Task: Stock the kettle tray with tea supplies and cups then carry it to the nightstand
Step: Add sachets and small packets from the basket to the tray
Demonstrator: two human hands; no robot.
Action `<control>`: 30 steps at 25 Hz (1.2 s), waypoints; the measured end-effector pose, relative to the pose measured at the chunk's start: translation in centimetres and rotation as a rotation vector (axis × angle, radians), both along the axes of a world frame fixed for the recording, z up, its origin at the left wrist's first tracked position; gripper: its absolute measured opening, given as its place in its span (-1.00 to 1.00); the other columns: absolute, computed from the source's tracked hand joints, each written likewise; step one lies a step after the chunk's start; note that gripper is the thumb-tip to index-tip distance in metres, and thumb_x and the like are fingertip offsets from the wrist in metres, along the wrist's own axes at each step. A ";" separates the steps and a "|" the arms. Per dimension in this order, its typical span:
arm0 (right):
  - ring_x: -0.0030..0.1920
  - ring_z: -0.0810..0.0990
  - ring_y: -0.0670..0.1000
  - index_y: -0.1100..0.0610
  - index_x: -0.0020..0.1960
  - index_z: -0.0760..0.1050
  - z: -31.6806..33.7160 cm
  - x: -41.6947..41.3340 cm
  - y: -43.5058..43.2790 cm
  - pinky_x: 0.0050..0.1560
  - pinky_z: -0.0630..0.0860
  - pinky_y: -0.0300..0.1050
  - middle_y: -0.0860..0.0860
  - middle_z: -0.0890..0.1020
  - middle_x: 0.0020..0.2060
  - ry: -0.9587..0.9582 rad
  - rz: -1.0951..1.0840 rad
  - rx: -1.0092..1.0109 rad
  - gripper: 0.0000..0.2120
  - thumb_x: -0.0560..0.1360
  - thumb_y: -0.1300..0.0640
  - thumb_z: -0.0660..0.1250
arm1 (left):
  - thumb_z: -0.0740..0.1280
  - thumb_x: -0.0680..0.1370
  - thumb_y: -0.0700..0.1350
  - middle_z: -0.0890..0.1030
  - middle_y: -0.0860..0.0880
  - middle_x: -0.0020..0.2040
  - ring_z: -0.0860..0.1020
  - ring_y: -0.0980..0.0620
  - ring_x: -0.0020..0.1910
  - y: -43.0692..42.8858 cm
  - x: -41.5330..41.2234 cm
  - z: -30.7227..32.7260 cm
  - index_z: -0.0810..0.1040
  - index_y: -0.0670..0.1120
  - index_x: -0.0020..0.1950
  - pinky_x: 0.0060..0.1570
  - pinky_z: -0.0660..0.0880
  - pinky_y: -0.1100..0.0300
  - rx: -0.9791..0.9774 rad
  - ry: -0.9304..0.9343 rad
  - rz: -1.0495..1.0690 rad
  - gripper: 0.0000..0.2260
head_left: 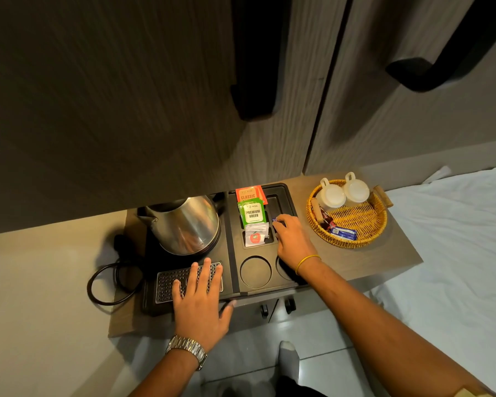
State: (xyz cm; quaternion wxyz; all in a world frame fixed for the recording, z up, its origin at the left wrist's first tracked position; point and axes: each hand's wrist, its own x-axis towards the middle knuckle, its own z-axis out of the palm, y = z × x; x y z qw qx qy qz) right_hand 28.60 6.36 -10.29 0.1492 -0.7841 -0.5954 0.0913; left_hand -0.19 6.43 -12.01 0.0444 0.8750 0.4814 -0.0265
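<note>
A black kettle tray sits on a low wooden table and carries a steel kettle. Its left slot holds an orange tea packet, a green tea packet and a white sachet. Two round cup wells lie in front. My left hand rests flat, fingers spread, on the perforated drip grille. My right hand pinches a small blue sachet over the right slot. A wicker basket to the right holds two upturned white cups and more sachets.
Dark wardrobe doors with black handles rise right behind the table. A white bed sheet lies to the right. A black power cord loops off the tray's left side. Pale floor and my socked foot are below.
</note>
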 end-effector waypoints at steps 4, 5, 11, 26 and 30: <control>0.26 0.53 0.10 0.22 0.24 0.60 0.4 0.5 0.7 0.23 0.57 -0.04 0.11 0.55 0.24 0.098 -0.087 0.070 -0.73 0.55 0.32 0.36 | 0.23 0.47 0.37 0.23 -0.08 0.65 0.23 -0.19 0.61 0.1 0.0 0.1 0.21 0.06 0.63 0.41 0.25 -0.41 0.005 -0.003 0.000 -0.21; 0.24 0.54 0.10 0.22 0.22 0.62 0.4 0.5 0.8 0.22 0.57 -0.05 0.11 0.56 0.23 0.117 -0.113 0.083 -0.76 0.56 0.31 0.35 | 0.23 0.47 0.37 0.23 -0.08 0.65 0.22 -0.18 0.61 0.0 0.1 0.1 0.20 0.06 0.63 0.41 0.25 -0.41 0.003 -0.002 0.000 -0.21; 0.06 0.62 0.19 0.32 0.03 0.67 1.5 1.9 -0.3 0.12 0.56 0.03 0.21 0.67 0.03 0.184 -0.278 0.389 -0.81 0.59 0.34 0.28 | 0.21 0.47 0.37 0.22 -0.08 0.66 0.22 -0.18 0.62 0.0 0.1 0.3 0.20 0.06 0.63 0.43 0.24 -0.40 0.003 0.000 -0.001 -0.21; -0.03 0.69 0.26 0.04 -0.06 0.76 2.4 9.5 -1.8 -0.18 0.44 -0.11 0.13 0.76 -0.10 0.294 -0.759 -0.048 -0.82 0.49 -0.03 0.46 | 0.26 0.46 0.35 0.22 -0.07 0.66 0.23 -0.17 0.61 -0.2 0.2 0.5 0.23 0.06 0.63 0.42 0.25 -0.39 0.014 0.011 0.007 -0.21; -0.08 0.67 0.28 0.09 -0.11 0.75 2.1 9.8 -1.8 -0.20 0.42 -0.12 0.14 0.71 -0.22 0.295 -0.678 -0.049 -0.82 0.52 0.02 0.43 | 0.22 0.47 0.36 0.24 -0.07 0.65 0.24 -0.18 0.61 -0.1 0.2 0.5 0.25 0.05 0.62 0.41 0.25 -0.39 0.023 0.009 -0.003 -0.23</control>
